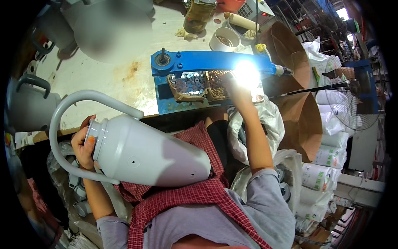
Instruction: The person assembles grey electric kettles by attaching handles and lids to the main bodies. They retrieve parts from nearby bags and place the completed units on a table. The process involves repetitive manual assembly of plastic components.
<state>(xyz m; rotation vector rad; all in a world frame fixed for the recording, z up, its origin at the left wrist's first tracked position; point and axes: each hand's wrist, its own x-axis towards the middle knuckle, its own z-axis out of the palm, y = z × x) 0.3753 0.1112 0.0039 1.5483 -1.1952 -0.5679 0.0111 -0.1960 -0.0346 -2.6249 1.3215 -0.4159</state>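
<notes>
A grey plastic watering can [153, 155] with a big curved handle lies tilted across my lap, two small holes showing in its side. My left hand [84, 146] grips it by the rim at its left end, the thumb on the outside. On the bench, my right hand [238, 92] reaches into a small box of brass-coloured screws [215, 82]; its fingertips are hidden among the screws and by glare. Beside that box stands another one of grey metal washers [190, 84]. Above both runs a blue metal arm [203, 61] with a bright lamp [247, 74].
More grey cans [31, 106] stand along the bench's left side. White tubs [224, 40] and a jar [198, 16] are at the back. Open cardboard boxes [300, 120] and plastic bags of grey parts [286, 174] crowd my right. A fan [354, 87] stands farther right.
</notes>
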